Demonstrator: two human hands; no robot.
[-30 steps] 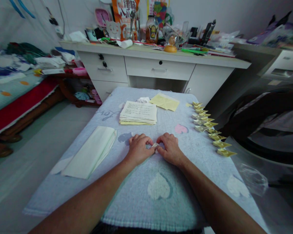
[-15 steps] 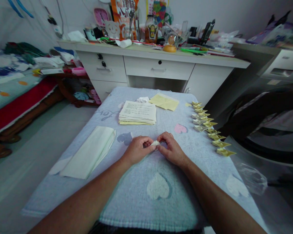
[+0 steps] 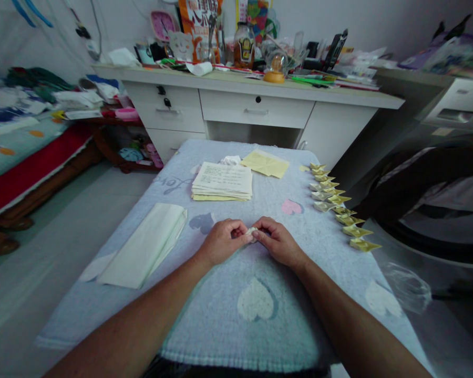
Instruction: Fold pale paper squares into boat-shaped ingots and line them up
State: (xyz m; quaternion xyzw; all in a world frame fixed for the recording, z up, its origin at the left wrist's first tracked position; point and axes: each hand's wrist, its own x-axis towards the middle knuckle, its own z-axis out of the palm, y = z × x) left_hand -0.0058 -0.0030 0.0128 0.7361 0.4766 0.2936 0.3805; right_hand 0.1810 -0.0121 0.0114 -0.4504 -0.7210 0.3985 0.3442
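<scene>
Between my two hands, above the middle of the cloth-covered table [image 3: 220, 315], is a small folded piece of paper [image 3: 252, 232], pale and mostly hidden by fingers. My left hand [image 3: 225, 240] pinches it from the left with thumb and forefinger. From the right, my right hand [image 3: 275, 239] pinches it too, thumb across its near face. Beyond my hands lies a stack of handwritten paper sheets [image 3: 223, 181]. Several folded paper boats [image 3: 355, 231], yellow and whitish, stand in rows along the table's right side.
A folded pale cloth or paper [image 3: 145, 247] lies on the left. Yellow sheets [image 3: 266, 163] and a crumpled white tissue [image 3: 230, 160] are behind the stack. A white desk [image 3: 256, 110] crowded with items stands beyond, a washing machine [image 3: 453, 115] at right, a clear plastic bag [image 3: 408, 289] below.
My right hand has shifted slightly, its fingers lower and its thumb further over the small folded paper. My left hand is almost still.
</scene>
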